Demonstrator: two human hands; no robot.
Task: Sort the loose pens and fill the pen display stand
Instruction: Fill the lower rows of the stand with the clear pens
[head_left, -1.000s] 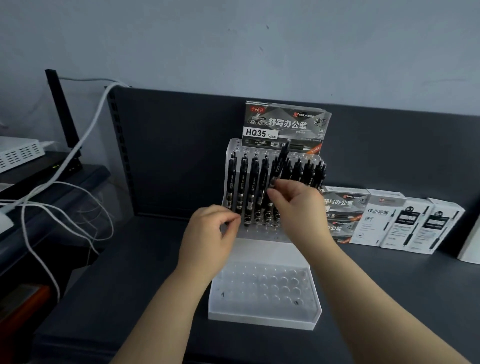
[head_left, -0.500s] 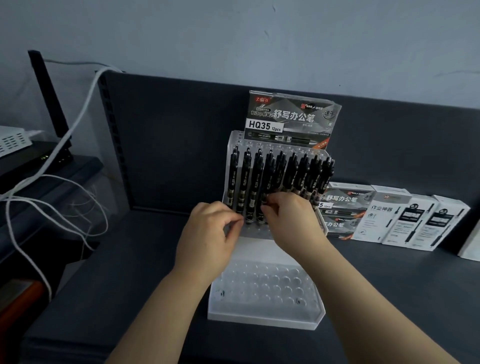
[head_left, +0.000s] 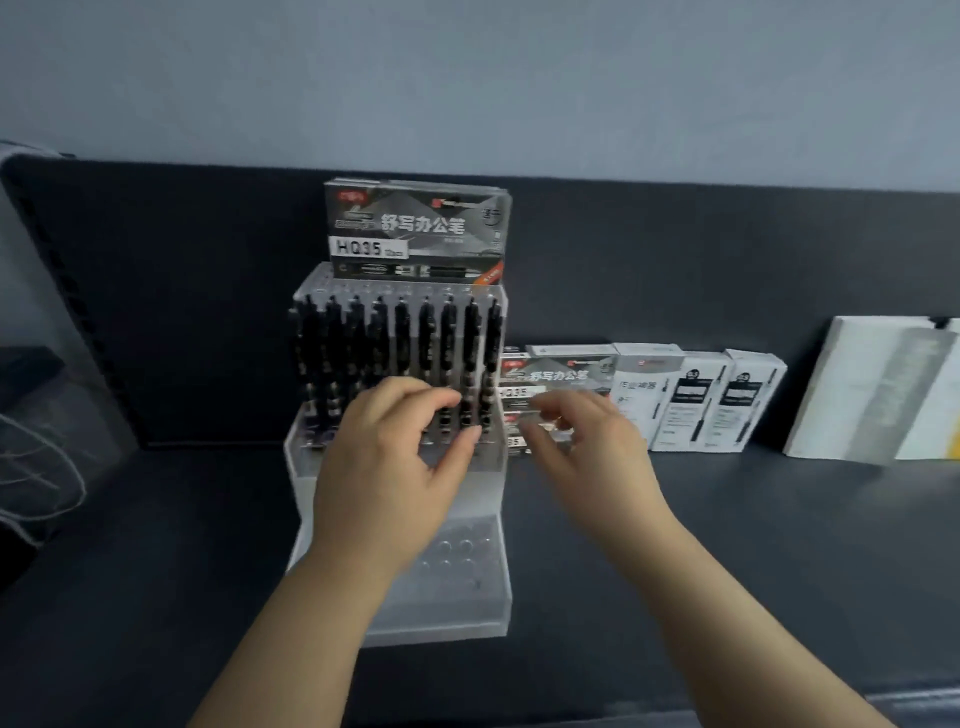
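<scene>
The pale wall (head_left: 467, 78) fills the top of my feed. Below it runs a dark back panel (head_left: 182, 312), and under that the dark shelf surface (head_left: 156, 545) that carries everything. A pale flat pack (head_left: 872, 389) leans at far right, and loose cables (head_left: 41, 467) sag at far left.

The clear stepped pen display stand (head_left: 467, 618) sits mid-shelf, straight ahead of me, with a grey pen box (head_left: 415, 228) perched on top. To its right, touching its side, are more grey pen boxes (head_left: 561, 374), then white boxes (head_left: 696, 400).

The black pens (head_left: 426, 338) stand in the stand's upper tier, long axes upright and leaning slightly back. The lower sockets (head_left: 457, 551) nearest me look empty. I see no loose pens lying on the shelf.

My left hand (head_left: 395, 457) hovers in front of the pens' lower ends, fingers loosely curled, nothing visible in them. My right hand (head_left: 587, 452) is just off the stand's right edge, before the grey boxes. Its fingertips are too blurred to tell whether they pinch anything.

If more pens come from those boxes, the right hand is nearer, I judge.
</scene>
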